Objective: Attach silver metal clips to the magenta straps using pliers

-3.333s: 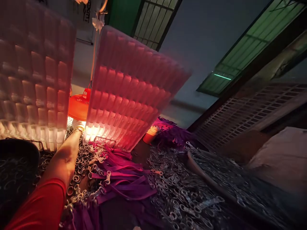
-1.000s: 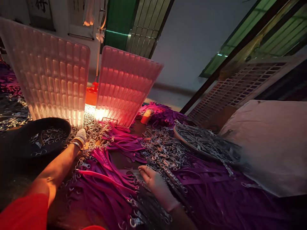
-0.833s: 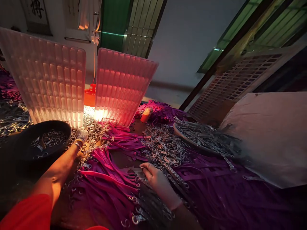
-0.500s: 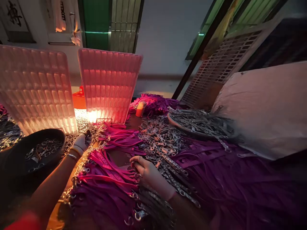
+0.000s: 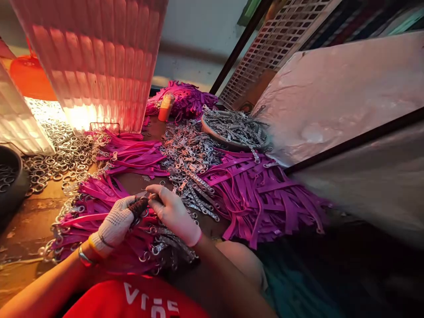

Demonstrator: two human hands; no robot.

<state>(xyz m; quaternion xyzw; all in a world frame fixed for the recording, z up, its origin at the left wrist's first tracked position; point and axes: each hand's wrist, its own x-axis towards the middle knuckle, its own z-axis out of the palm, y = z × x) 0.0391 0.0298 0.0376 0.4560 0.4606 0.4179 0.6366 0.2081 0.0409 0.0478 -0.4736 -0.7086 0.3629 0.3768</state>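
Note:
My left hand [image 5: 115, 221], in a white dotted glove, is closed in front of me. Something dark and ridged [image 5: 138, 206] shows at its fingertips; whether it is a finger covering or a held item, I cannot tell. My right hand [image 5: 174, 214], in a thin pale glove, meets it with thumb and forefinger pinched. A thin metal tip shows between the hands, too small to name. Beneath them lies a heap of purple straps [image 5: 106, 221] with metal rings on their ends. Silvery chain pieces [image 5: 192, 150] are piled beyond my right hand.
Loose metal rings [image 5: 62, 154] cover the table at left, by a dark basin [image 5: 16, 190]. Upright ribbed plastic panels [image 5: 106, 66] stand before an orange lamp [image 5: 33, 77]. A bowl [image 5: 212, 132] of chains, more purple straps [image 5: 258, 198] and an orange-and-clear bottle [image 5: 165, 108] are farther right.
My left hand has moved from the loose rings, rightward and nearer, to meet my right hand. The view has tilted down and turned right, showing the red shirt.

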